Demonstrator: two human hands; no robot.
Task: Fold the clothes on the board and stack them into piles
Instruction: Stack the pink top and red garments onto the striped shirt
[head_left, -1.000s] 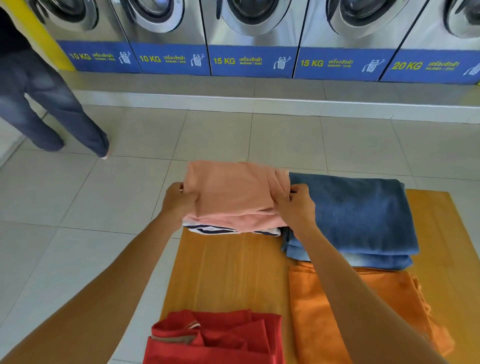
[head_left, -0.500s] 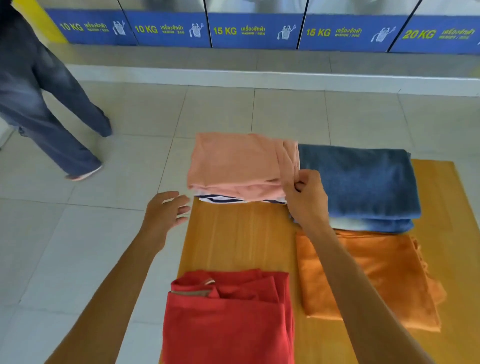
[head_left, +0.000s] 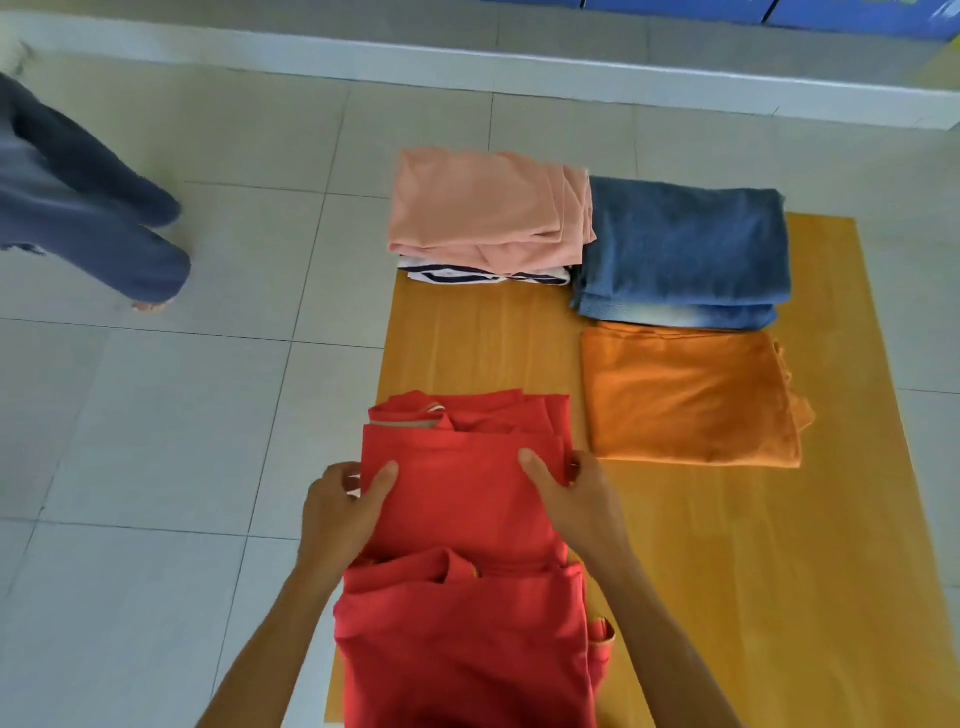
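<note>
Both hands grip the red garment (head_left: 462, 525) at the near end of the wooden board (head_left: 727, 545), which serves as the surface for the clothes. The left hand (head_left: 343, 512) holds the left edge of the upper red fold, its thumb lying on top of the cloth and its fingers (head_left: 337, 475) curled round the edge. The right hand (head_left: 576, 493) holds the right edge the same way, thumb on top, fingers (head_left: 574, 465) wrapped round the side of the fold. Between the two sets of fingers the red cloth lies flat and smooth; just beyond them a collar with a pale lining shows at the far end of the garment. Nearer the person, below the fingers, a second red layer spreads toward the bottom of the view.

Just to the right of the right-hand fingers lies a folded orange garment (head_left: 691, 395), flat on the board. Beyond it, touching its far edge, is a stack of folded blue denim (head_left: 685, 249). Well beyond the left-hand fingers sits a folded pink garment (head_left: 483, 208) on top of a striped white and navy piece (head_left: 452, 275); this pile touches the denim at its right side and overhangs the far edge of the board.

The board rests on a pale tiled floor (head_left: 156, 415). Far to the left of the fingers another person's legs in dark blue trousers (head_left: 98, 228) stand on the tiles.
</note>
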